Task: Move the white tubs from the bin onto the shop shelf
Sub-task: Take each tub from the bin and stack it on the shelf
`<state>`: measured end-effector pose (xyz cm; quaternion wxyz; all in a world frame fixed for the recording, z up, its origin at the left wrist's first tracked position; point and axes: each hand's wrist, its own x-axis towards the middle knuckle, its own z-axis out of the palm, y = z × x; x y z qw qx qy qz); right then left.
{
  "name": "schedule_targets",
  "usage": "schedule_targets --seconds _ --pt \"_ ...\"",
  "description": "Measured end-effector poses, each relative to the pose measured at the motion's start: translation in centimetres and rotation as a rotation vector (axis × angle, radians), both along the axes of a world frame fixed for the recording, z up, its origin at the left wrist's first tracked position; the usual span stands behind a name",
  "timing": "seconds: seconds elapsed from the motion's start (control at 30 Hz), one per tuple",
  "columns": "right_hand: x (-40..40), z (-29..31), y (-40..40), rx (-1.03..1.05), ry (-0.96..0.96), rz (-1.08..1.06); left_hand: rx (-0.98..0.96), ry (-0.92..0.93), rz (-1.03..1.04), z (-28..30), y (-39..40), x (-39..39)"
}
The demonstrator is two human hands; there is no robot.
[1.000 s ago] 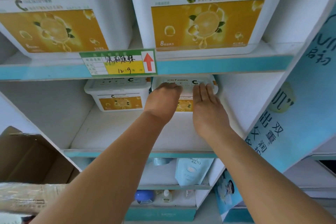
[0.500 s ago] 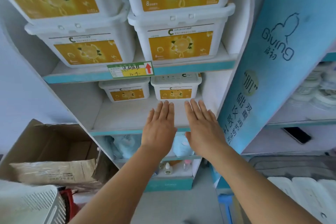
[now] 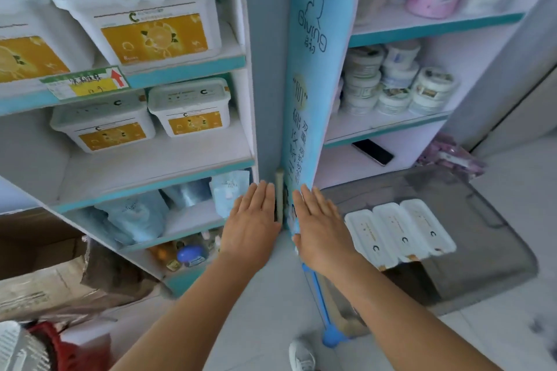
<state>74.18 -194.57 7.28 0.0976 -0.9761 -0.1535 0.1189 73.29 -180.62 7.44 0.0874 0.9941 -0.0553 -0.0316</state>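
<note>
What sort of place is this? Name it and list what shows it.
Most likely a small shop's household-goods aisle. A handwritten price tag is clipped to the shelf edge, identical white tubs are stacked in rows, and a branded blue end panel divides the shelving units.

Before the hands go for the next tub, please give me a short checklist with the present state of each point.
1. Left hand free: ok, fingers straight, holds nothing.
2. Right hand free: ok, also flat.
3. Tubs left in the bin: ok, three white tubs lie side by side.
4. Room on the shelf: ok, bare space before the two shelved tubs.
5. Lids closed: cannot tell.
</note>
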Motion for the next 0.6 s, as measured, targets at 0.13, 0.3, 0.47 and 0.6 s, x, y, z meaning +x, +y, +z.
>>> schedule_targets --seconds 0.13,0.3,0.47,0.6 --pt "-0.4 -2.0 -4.0 0.015 0.027 -0.071 -0.018 0.03 -0.076 -1.5 -3.9 0.3" --pt "0.1 -4.8 -9.2 0.017 0.092 -0.145 -0.015 0.105 -0.138 -3.5 -9.0 1.6" --pt "1.2 -8.0 -14.7 0.052 0.168 -0.213 0.018 0.194 -0.176 -6.0 -14.2 4.1" --pt "2.1 -10.7 -18.0 0.097 0.236 -0.272 0.057 0.301 -0.147 -8.5 -17.4 6.0"
